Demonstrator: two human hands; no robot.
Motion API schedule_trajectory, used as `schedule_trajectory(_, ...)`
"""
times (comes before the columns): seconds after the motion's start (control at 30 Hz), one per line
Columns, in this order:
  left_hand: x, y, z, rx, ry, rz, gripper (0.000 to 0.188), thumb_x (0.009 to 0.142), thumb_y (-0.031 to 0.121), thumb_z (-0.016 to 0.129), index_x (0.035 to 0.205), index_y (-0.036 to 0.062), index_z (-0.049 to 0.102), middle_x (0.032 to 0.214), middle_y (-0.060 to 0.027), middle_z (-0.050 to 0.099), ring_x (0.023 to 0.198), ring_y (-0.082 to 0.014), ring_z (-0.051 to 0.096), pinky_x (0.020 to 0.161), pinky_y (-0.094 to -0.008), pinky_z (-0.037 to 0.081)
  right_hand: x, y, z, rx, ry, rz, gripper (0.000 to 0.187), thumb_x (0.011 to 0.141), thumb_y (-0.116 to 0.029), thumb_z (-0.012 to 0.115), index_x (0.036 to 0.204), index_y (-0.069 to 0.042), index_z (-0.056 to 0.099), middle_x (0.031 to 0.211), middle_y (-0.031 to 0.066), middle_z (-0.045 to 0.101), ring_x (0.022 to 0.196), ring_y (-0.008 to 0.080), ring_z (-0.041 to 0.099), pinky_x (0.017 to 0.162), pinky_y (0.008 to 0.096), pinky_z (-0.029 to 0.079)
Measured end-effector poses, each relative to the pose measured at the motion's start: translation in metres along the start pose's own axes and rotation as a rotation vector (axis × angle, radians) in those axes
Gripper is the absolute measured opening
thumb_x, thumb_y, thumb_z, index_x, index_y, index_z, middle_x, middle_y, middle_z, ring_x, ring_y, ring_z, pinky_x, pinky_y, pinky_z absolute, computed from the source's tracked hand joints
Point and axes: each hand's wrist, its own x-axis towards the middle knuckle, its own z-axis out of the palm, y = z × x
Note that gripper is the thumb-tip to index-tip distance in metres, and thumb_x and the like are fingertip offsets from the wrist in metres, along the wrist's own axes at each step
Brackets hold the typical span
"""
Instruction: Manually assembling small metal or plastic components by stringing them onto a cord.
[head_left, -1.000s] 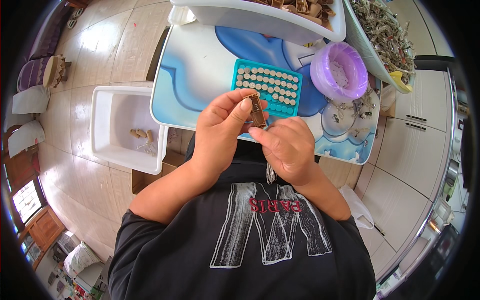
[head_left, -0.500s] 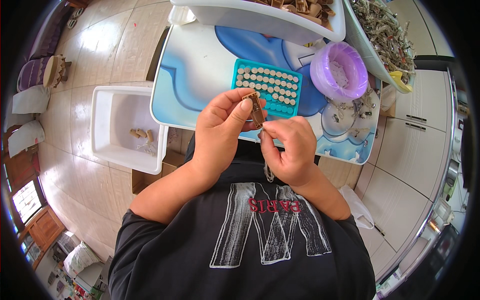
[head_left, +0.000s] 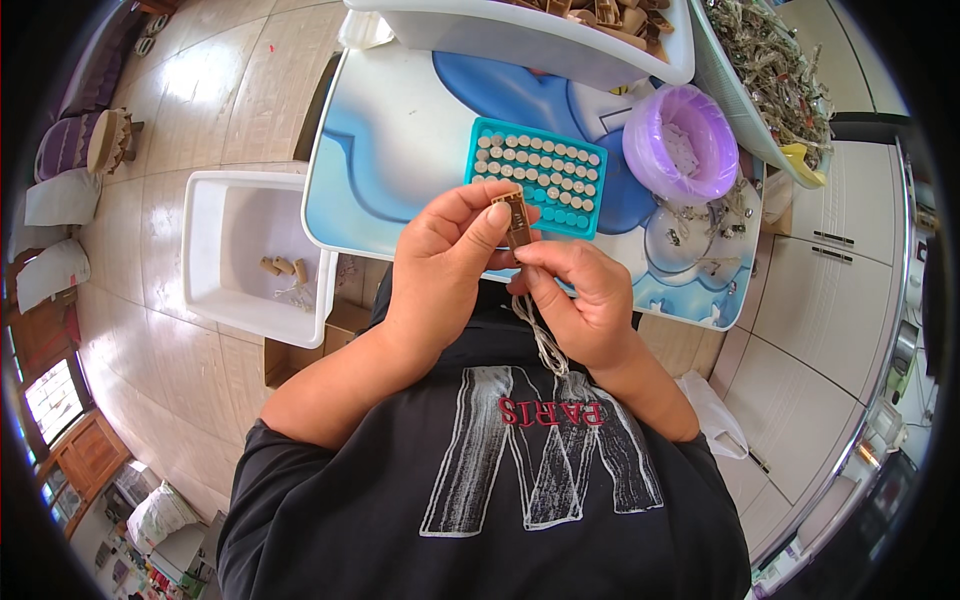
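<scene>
Brown plastic, a small oblong open-faced casing [head_left: 516, 222], sits at the centre of the frame, where we see the left hand [head_left: 447, 245] clamped on it between thumb and fingers. The right hand [head_left: 585, 298] bends in beside it, fingertips at the casing's lower end and the thumb drawn close; we cannot tell whether anything is pinched between them. Below these fingers a pale, looped, thin cord [head_left: 540, 335] hangs over the black printed shirt [head_left: 540, 460]; its upper end is hidden from us. Just beyond the hands lies a turquoise rectangular plastic tray [head_left: 577, 231] bearing rows of small round beige discs [head_left: 546, 162], and right of it stands a round bowl lined with purple plastic [head_left: 722, 150]. We judge the thumb's hold on so narrow a casing to be the weak point: a hard push from the right fingertips could tilt it or squeeze it free. The hanging loops could snag on the right fingers or the shirt and tug at whatever they join. Because the hands are right against the tray's near edge in our view, a slip forward could knock discs loose. A dropped casing would probably fall into the lap, or, if it bounced left, toward the white rectangular plastic tub [head_left: 198, 250] at the left of the frame.
</scene>
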Motion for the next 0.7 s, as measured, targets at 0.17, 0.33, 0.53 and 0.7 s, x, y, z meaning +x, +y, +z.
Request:
schedule_trajectory(0.17, -0.0006, 0.0019, -0.0011, 0.025, -0.004, -0.01, 0.028, 0.094, 0.019, 0.052, 0.115, 0.0017, 0.054, 0.101, -0.012, 0.064, 0.087, -0.0154, 0.064, 0.073, -0.027, 0.053, 0.0033, -0.0049, -0.0077, -0.245, -0.078, -0.12, 0.025, 0.078, 0.003, 0.063, 0.102, -0.004, 0.06, 0.08, 0.0093, 0.066, 0.06, 0.0196, 0.061, 0.055, 0.0293, 0.047)
schedule_trajectory(0.33, -0.0014, 0.0026, 0.002, -0.003, -0.022, -0.012, 0.027, 0.094, 0.019, 0.052, 0.114, 0.0014, 0.055, 0.098, -0.0119, 0.064, 0.084, -0.0165, 0.064, 0.072, -0.0268, 0.053, 0.0046, 0.0025, -0.003, -0.414, 0.031, -0.407, 0.029, 0.071, -0.006, 0.07, 0.099, -0.009, 0.064, 0.058, 0.0014, 0.055, 0.049, 0.0194, 0.051, 0.047, 0.0317, 0.035)
schedule_trajectory(0.53, -0.002, 0.0018, 0.0017, -0.004, -0.005, -0.023, 0.026, 0.094, 0.018, 0.052, 0.113, 0.0009, 0.055, 0.098, -0.0122, 0.064, 0.083, -0.0164, 0.064, 0.071, -0.0263, 0.053, 0.0041, -0.0024, -0.0041, -0.406, -0.017, -0.306, 0.028, 0.07, -0.006, 0.07, 0.098, -0.01, 0.064, 0.057, 0.0005, 0.055, 0.046, 0.0186, 0.05, 0.047, 0.0306, 0.035)
schedule_trajectory(0.7, -0.0023, 0.0023, 0.0018, 0.028, -0.006, -0.018, 0.026, 0.094, 0.018, 0.051, 0.114, 0.0008, 0.054, 0.099, -0.0125, 0.064, 0.083, -0.0161, 0.064, 0.07, -0.026, 0.053, 0.0042, -0.0025, -0.0047, -0.423, -0.027, -0.221, 0.025, 0.071, -0.01, 0.072, 0.095, -0.01, 0.064, 0.058, 0.0005, 0.057, 0.048, 0.0187, 0.052, 0.048, 0.032, 0.037)
